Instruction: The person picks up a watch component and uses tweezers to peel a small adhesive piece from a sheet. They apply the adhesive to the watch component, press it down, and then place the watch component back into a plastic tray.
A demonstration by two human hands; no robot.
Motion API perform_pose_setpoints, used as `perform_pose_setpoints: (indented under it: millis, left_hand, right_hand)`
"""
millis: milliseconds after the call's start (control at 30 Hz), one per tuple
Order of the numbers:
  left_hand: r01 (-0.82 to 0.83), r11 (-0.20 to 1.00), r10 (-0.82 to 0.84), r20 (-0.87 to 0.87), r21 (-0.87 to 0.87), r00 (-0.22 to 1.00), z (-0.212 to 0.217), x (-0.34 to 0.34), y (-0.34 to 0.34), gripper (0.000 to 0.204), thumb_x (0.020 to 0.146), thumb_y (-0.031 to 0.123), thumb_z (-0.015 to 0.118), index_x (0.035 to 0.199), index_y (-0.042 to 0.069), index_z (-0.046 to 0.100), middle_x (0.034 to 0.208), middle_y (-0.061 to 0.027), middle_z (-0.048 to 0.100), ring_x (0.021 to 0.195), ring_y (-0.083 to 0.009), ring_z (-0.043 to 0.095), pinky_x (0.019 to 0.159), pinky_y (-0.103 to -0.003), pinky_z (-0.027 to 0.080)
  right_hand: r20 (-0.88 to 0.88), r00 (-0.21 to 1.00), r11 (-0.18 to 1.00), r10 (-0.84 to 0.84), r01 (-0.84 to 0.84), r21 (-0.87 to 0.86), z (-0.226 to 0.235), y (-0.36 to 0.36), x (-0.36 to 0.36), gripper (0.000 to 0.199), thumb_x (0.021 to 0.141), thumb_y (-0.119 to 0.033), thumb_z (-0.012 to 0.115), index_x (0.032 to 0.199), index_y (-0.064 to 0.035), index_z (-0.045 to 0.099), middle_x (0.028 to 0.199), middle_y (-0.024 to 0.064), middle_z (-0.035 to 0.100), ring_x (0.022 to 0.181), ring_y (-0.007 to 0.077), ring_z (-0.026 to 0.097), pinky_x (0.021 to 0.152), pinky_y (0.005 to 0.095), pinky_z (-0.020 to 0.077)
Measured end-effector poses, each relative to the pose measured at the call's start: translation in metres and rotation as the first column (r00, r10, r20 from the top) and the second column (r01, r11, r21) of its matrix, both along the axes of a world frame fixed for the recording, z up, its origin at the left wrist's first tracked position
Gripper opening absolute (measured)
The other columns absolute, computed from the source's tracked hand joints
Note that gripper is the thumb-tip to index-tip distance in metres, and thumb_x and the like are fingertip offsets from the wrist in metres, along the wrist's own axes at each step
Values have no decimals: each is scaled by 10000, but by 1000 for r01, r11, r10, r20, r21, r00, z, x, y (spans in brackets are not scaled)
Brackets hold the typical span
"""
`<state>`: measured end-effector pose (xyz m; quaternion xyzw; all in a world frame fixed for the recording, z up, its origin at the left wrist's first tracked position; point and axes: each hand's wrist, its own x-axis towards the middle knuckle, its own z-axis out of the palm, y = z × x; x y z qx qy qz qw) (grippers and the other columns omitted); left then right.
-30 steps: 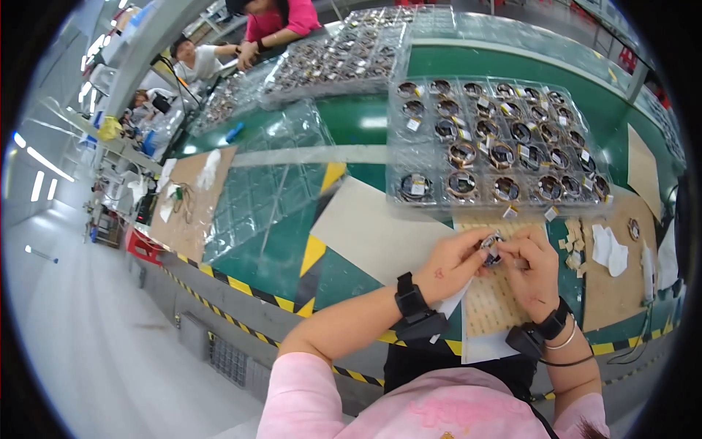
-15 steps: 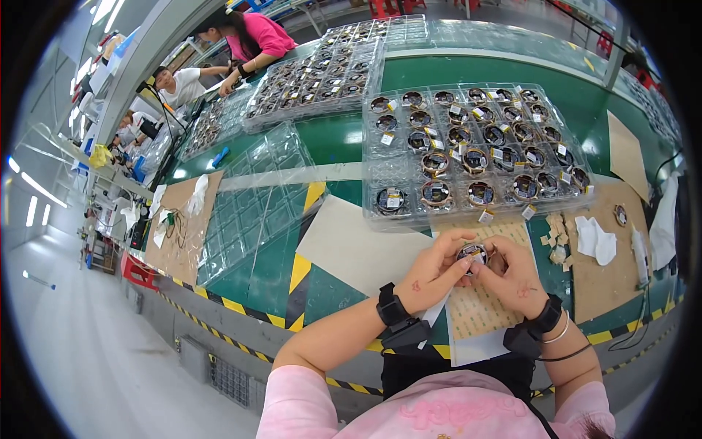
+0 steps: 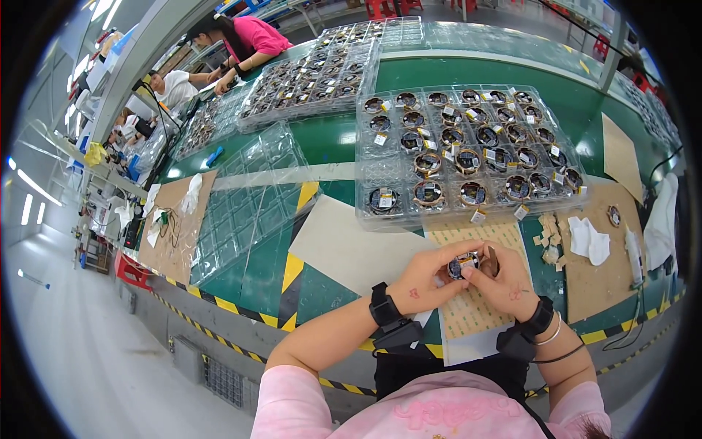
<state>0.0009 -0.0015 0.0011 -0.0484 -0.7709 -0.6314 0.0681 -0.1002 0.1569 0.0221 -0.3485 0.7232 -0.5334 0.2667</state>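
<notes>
Close in front of me, a small round watch case (image 3: pixel 459 267) with electronics and a pale tab inside is held between both hands. My left hand (image 3: pixel 424 282) is closed around its left side. My right hand (image 3: pixel 510 284) is closed at its right side, the thumb pressing near the tab. A thin brown strip (image 3: pixel 493 261) stands up among the right fingers; its kind I cannot make out. Under the hands lies a tan sheet with rows of small adhesive pieces (image 3: pixel 472 316). Just beyond, a clear plastic tray (image 3: pixel 380 167) carries many similar round cases.
An empty clear tray (image 3: pixel 245 197) and a beige sheet (image 3: pixel 351 241) lie to the left. On the right are peeled tan scraps (image 3: pixel 547 234), white cloth (image 3: pixel 589 240), a white tube (image 3: pixel 633 256) and a loose round case (image 3: pixel 613 215). Co-workers (image 3: pixel 256 36) sit beyond stacked trays.
The watch case has tilted in my hands, and its inside faces differently. The brown strip now shows upright by my right fingers. The far co-worker's hands have come closer together.
</notes>
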Motion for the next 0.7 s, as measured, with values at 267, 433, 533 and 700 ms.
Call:
perform_pose_setpoints:
  millis: [267,433,533,700]
  left_hand:
    - [25,1000,-26,57,14,998,5,1,-3,628,778,7,678,1363,88,466,1221,-54,601,940,-87,599,687,-226,510]
    - [49,998,-52,99,28,994,4,1,-3,622,779,15,674,1362,84,468,1175,-49,622,877,-78,599,671,-230,512]
    - [68,997,-70,50,38,996,0,2,-1,623,778,7,669,1362,80,466,1130,-54,636,829,-75,605,650,-230,514]
    - [76,997,-76,81,4,994,0,3,-2,630,781,-4,665,1370,84,456,1106,-69,638,772,-85,625,622,-235,524]
  right_hand:
    - [144,984,994,107,-109,7,-2,4,-9,242,825,-144,683,971,7,562,631,-37,462,551,39,367,493,234,304]
    - [210,965,984,158,-170,43,2,6,-12,256,831,-138,672,997,18,555,662,-34,476,575,39,394,516,230,330]
    - [243,955,984,172,-176,-4,-4,8,-11,258,833,-135,665,1000,26,552,681,-24,487,585,43,405,524,231,340]
    - [194,967,986,167,-164,-28,-10,8,-9,278,829,-134,662,1011,40,545,703,-8,506,606,50,420,535,232,351]
